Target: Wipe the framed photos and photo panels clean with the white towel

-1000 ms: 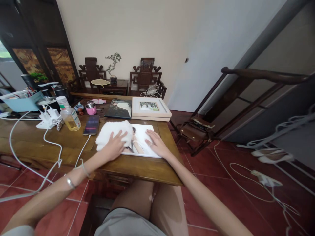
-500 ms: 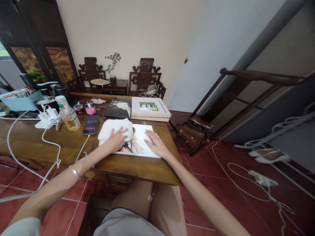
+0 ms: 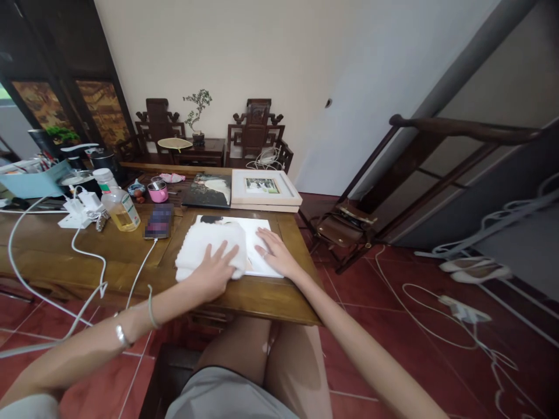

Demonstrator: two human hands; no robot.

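A white fluffy cloth lies over the left part of a white photo panel near the table's front edge. My left hand rests palm down on the cloth, its fingers spread. Flat on the right side of the panel lies my right hand, fingers stretched out, with a ring on one of them. Dark hair in the printed picture shows above the cloth; most of the picture is covered.
Behind the panel lie a dark photo album and a light wooden picture frame. To the left are a plugged-in phone, a bottle, a pink cup and a white power strip. A wooden chair stands right.
My left hand has slid the cloth toward me and slightly right, uncovering the panel's upper left edge. The right hand stays in place on the panel. The view has shifted slightly.
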